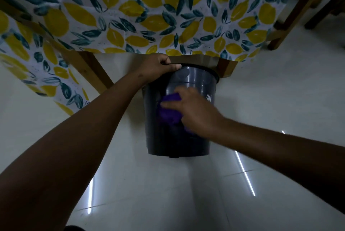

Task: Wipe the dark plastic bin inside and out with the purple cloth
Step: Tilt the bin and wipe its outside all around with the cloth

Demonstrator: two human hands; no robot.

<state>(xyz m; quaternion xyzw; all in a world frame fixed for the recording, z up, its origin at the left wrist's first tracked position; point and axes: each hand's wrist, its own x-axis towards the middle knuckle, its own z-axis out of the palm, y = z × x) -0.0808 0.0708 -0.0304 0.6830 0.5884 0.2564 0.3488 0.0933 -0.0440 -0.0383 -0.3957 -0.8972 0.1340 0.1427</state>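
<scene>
Head view shows bin (155, 137) against glossy tiled floor (168, 193)

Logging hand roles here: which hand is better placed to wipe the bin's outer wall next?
Right. The right hand presses the purple cloth against the side of the dark plastic bin; the left hand grips its rim, steadying it.

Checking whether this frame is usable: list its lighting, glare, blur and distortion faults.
All in the head view: dim throughout, so the bin reads nearly black; bright glare streaks on the floor; right hand and cloth slightly blurred, left hand on the rim sharper; wide-angle lens bows the tablecloth.
</scene>
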